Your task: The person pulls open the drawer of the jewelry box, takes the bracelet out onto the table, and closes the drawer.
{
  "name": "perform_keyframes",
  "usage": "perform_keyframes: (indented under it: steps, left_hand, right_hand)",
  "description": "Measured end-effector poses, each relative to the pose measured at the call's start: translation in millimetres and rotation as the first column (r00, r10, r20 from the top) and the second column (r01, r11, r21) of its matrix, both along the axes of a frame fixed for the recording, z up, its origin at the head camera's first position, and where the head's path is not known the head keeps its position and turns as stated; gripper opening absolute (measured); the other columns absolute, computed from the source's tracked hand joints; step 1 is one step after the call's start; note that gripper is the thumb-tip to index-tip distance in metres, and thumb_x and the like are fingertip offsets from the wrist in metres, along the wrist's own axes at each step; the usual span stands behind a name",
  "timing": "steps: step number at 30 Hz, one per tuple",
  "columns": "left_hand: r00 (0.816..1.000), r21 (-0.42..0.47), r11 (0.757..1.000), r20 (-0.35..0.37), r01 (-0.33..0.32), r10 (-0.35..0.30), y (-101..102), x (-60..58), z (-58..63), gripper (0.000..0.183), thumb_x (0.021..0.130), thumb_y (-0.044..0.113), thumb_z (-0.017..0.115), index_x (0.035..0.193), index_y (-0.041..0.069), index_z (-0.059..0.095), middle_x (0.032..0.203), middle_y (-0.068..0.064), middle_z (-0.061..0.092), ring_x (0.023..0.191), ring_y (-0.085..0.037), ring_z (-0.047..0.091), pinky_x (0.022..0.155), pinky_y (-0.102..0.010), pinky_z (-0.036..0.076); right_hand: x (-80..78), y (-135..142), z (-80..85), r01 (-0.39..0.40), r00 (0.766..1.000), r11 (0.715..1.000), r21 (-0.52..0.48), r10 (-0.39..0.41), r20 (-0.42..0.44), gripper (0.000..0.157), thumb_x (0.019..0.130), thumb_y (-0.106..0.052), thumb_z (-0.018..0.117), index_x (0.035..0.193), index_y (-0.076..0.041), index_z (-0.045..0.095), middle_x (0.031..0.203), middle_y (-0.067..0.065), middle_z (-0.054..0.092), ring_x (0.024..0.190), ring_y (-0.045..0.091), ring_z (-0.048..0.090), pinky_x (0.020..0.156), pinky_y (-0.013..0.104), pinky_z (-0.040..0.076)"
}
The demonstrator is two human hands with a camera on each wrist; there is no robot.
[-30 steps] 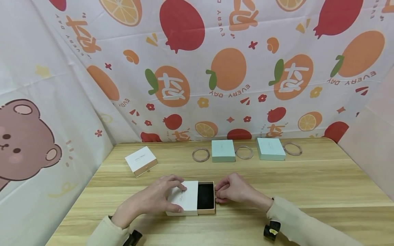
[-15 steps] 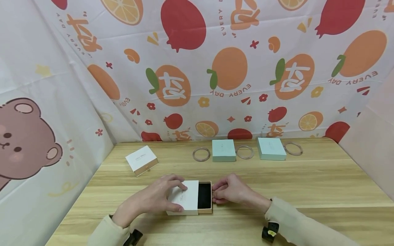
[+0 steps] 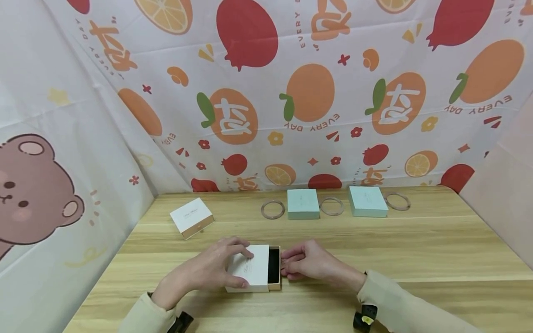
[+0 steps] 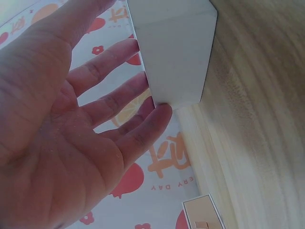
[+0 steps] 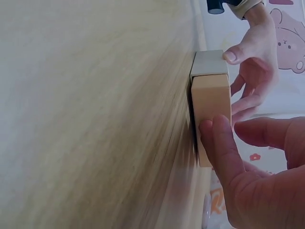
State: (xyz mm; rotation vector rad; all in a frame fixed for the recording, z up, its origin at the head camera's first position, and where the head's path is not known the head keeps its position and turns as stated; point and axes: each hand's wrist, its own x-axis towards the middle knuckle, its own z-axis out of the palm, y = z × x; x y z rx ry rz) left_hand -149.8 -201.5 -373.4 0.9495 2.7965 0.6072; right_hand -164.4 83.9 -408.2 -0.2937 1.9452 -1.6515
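A white drawer-style gift box lies on the wooden table, its tan drawer partly out on the right and showing a black lining. My left hand grips the white sleeve, thumb at the near edge and fingers spread over the top and far side. In the left wrist view the fingertips touch the edges of the sleeve. From the right, my right hand presses its fingertips on the drawer's end. In the right wrist view two fingers rest on the tan drawer face, with the thumb close by its upper edge.
A second white box sits at the back left. Along the back stand two mint boxes, one in the middle and one farther right. Beside them lie three clear bangles, the left, middle and right.
The right hand has moved left, and the drawer has slid farther into the sleeve, leaving a narrower strip of black lining. The left hand has stayed in place on the sleeve.
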Motion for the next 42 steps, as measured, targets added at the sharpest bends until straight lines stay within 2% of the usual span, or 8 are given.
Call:
perform_keyframes:
  steps: [9, 24, 35, 38, 42]
  left_hand:
    - [1.000, 0.004, 1.000, 0.002, -0.005, 0.005, -0.4, -0.2, -0.2, 0.050, 0.079, 0.049, 0.085, 0.119, 0.021, 0.071, 0.140, -0.007, 0.061, 0.127, -0.034, 0.058, 0.102, -0.057, 0.049]
    - [1.000, -0.003, 1.000, -0.016, 0.001, -0.001, 0.8, -0.5, -0.3, 0.050, 0.079, 0.049, 0.086, 0.118, 0.020, 0.072, 0.138, -0.005, 0.062, 0.126, -0.032, 0.059, 0.102, -0.055, 0.049]
    - [1.000, -0.009, 1.000, -0.023, 0.005, -0.005, 1.5, 2.3, 0.7, 0.050, 0.080, 0.046, 0.085, 0.120, 0.018, 0.072, 0.139, -0.008, 0.062, 0.126, -0.033, 0.059, 0.102, -0.055, 0.050]
    - [0.999, -0.027, 1.000, -0.044, 0.006, -0.008, 4.3, 5.5, 2.2, 0.050, 0.081, 0.041, 0.085, 0.121, 0.014, 0.073, 0.140, -0.011, 0.062, 0.127, -0.034, 0.059, 0.102, -0.055, 0.050]
    - [0.993, -0.066, 0.997, -0.111, 0.031, -0.039, 11.1, 12.3, 3.9, 0.045, 0.080, 0.032, 0.085, 0.119, 0.012, 0.073, 0.137, -0.012, 0.063, 0.123, -0.032, 0.061, 0.101, -0.051, 0.053]
  right_hand:
    - [3.0, -6.7, 1.7, -0.032, 0.998, 0.998, -0.054, 0.034, 0.053, 0.034, 0.093, 0.000, 0.067, 0.126, 0.008, 0.064, 0.109, 0.014, 0.076, 0.099, 0.021, 0.075, 0.081, 0.032, 0.063]
    - [6.8, -15.7, 1.7, -0.052, 0.997, 0.997, -0.062, 0.055, 0.048, 0.033, 0.093, -0.004, 0.071, 0.124, 0.005, 0.067, 0.113, 0.013, 0.075, 0.101, 0.018, 0.073, 0.081, 0.031, 0.062]
    - [8.4, -20.8, 1.8, -0.080, 0.995, 0.994, -0.072, 0.084, 0.054, 0.038, 0.094, -0.002, 0.068, 0.131, 0.007, 0.062, 0.118, 0.015, 0.074, 0.105, 0.020, 0.072, 0.083, 0.032, 0.062]
    - [8.8, -21.1, 1.5, -0.078, 0.995, 0.994, -0.077, 0.082, 0.056, 0.039, 0.094, -0.002, 0.068, 0.131, 0.007, 0.062, 0.117, 0.015, 0.074, 0.104, 0.019, 0.073, 0.082, 0.032, 0.062]
    - [9.1, -21.5, 0.8, -0.069, 0.996, 0.994, -0.088, 0.073, 0.050, 0.039, 0.094, -0.002, 0.069, 0.131, 0.007, 0.063, 0.118, 0.016, 0.074, 0.103, 0.019, 0.073, 0.081, 0.031, 0.062]
